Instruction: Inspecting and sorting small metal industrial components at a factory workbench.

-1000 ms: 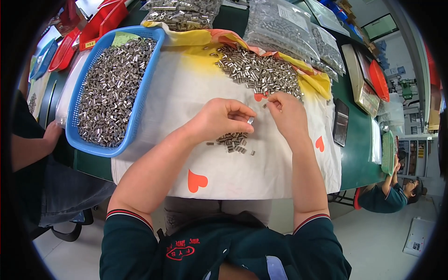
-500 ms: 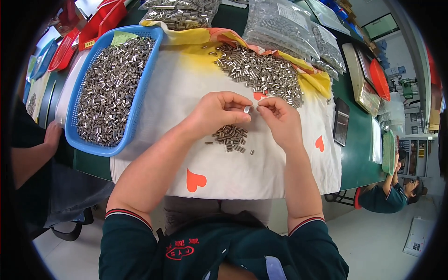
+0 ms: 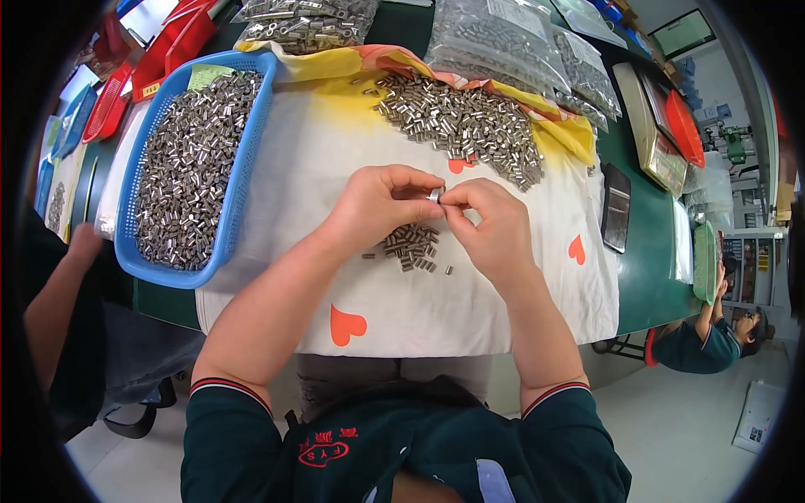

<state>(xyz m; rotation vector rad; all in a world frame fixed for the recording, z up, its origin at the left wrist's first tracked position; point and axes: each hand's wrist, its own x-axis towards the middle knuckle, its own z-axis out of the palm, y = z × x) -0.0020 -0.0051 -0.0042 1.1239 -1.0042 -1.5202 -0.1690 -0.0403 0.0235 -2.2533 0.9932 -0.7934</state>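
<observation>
Between the thumb and fingers of my left hand (image 3: 369,205) is a small shiny metal sleeve (image 3: 435,194). My right hand (image 3: 493,222) is closed in a pinch, its fingertips meeting the sleeve's right side; whatever they hold is hidden. Just below my fingers, a small pile of short metal tubes (image 3: 408,247) lies on the white cloth (image 3: 436,323), partly covered by my left hand. A single tube (image 3: 449,270) sits apart from it. Beyond my hands spreads a larger heap of similar tubes (image 3: 461,121).
To the left stands a blue basket (image 3: 249,151) full of metal tubes. Clear bags of metal parts (image 3: 495,46) line the back. A dark phone (image 3: 615,208) lies on the green table at right. At far left is another person's arm (image 3: 59,289); a seated person (image 3: 704,339) is at far right.
My right hand has moved left, so its fingertips now meet the sleeve in my left hand. The whole view has shifted slightly.
</observation>
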